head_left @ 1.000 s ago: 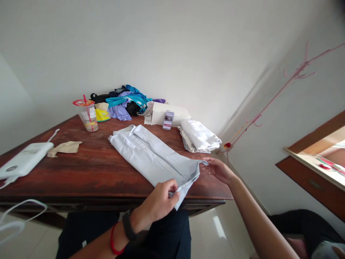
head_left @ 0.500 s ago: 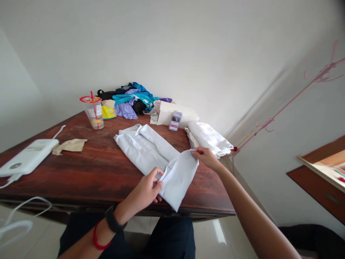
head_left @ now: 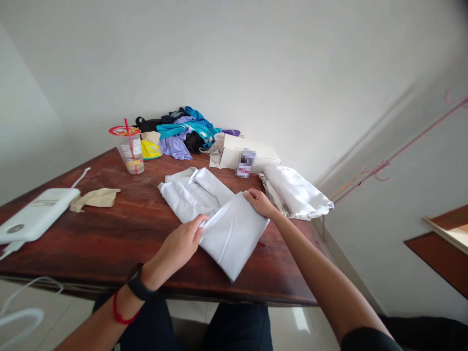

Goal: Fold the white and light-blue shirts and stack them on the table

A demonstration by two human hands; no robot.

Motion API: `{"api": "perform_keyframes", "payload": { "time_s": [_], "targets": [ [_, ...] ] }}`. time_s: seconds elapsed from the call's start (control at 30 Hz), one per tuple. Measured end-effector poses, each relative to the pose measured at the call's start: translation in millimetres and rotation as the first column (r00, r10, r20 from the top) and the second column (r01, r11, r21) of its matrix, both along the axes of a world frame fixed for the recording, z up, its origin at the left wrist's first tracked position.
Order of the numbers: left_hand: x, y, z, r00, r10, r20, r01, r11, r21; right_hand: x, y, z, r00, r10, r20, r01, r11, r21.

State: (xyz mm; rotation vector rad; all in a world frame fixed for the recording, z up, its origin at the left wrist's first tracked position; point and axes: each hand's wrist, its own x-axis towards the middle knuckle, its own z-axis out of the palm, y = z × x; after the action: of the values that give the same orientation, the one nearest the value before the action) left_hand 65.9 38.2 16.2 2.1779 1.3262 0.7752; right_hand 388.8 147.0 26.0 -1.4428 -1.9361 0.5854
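Note:
A light grey-white shirt (head_left: 234, 234) lies partly folded on the dark wooden table (head_left: 146, 243), its collar end pointing away from me. The near part of the cloth is turned back over the middle. My left hand (head_left: 185, 241) pinches the left end of the folded edge, with a black band and a red string on that wrist. At the right end of the same edge, my right hand (head_left: 258, 201) grips the cloth between thumb and fingers.
A plastic cup with a straw (head_left: 130, 151), heaped clothes (head_left: 190, 131), a white box (head_left: 252, 151) and a white plastic package (head_left: 298, 192) stand or lie behind. Leftward are a white power bank (head_left: 38, 214) and brown paper (head_left: 95, 199). A pink rack (head_left: 402, 156) leans rightward.
Both hands have moved up and left, away from the table's front edge, carrying the folded edge further over the shirt. The flap now lies flatter. The view has shifted slightly.

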Motion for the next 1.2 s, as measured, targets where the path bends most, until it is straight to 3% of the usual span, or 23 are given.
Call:
{"api": "perform_keyframes", "payload": {
  "time_s": [0.13, 0.27, 0.43, 0.57, 0.73, 0.83, 0.9, 1.07, 1.2],
  "targets": [
    [-5.7, 3.1, 3.6, 0.987, -0.022, 0.157, 0.007, 0.996, 0.094, -7.7, 6.8, -11.8, 0.999, -0.006, -0.045, 0.007, 1.0, 0.02],
    [-16.6, 13.5, 18.9, 0.961, 0.064, 0.268, -0.1, 0.987, 0.123, -14.3, 15.2, -12.1, 0.99, -0.044, -0.133, 0.053, 0.997, 0.063],
    [-32.8, 36.8, 6.6, 0.996, 0.052, 0.068, -0.055, 0.998, 0.031, -25.5, 34.4, -15.3, 0.999, -0.003, -0.047, 0.004, 1.0, 0.01],
    [-35.8, 38.2, -4.6, 0.997, 0.072, -0.02, -0.071, 0.996, 0.045, -30.4, 41.1, -29.0, 1.0, -0.014, 0.008, 0.014, 0.999, -0.038],
    [-17.7, 19.8, 4.9, 0.947, 0.226, -0.229, -0.204, 0.972, 0.116, -30.6, 34.9, -37.1, 0.994, -0.105, 0.033, 0.106, 0.994, -0.009],
    [-6.4, 17.3, 6.3, 0.919, 0.247, -0.306, -0.2, 0.964, 0.177, -31.5, 30.0, -35.9, 0.988, -0.145, 0.055, 0.145, 0.989, 0.006],
    [-4.7, 22.4, 2.2, 0.945, 0.204, -0.255, -0.164, 0.972, 0.169, -32.1, 28.1, -34.4, 0.987, -0.147, 0.07, 0.147, 0.989, 0.007],
    [-16.0, 39.5, -12.6, 0.995, 0.083, 0.063, -0.089, 0.991, 0.101, -30.2, 22.7, -30.7, 0.988, -0.124, 0.097, 0.125, 0.992, -0.009],
    [-23.4, 38.4, -14.5, 0.989, 0.034, 0.142, -0.046, 0.995, 0.086, -24.7, 2.6, -30.1, 0.983, -0.151, 0.105, 0.154, 0.988, -0.019]
  ]
}}
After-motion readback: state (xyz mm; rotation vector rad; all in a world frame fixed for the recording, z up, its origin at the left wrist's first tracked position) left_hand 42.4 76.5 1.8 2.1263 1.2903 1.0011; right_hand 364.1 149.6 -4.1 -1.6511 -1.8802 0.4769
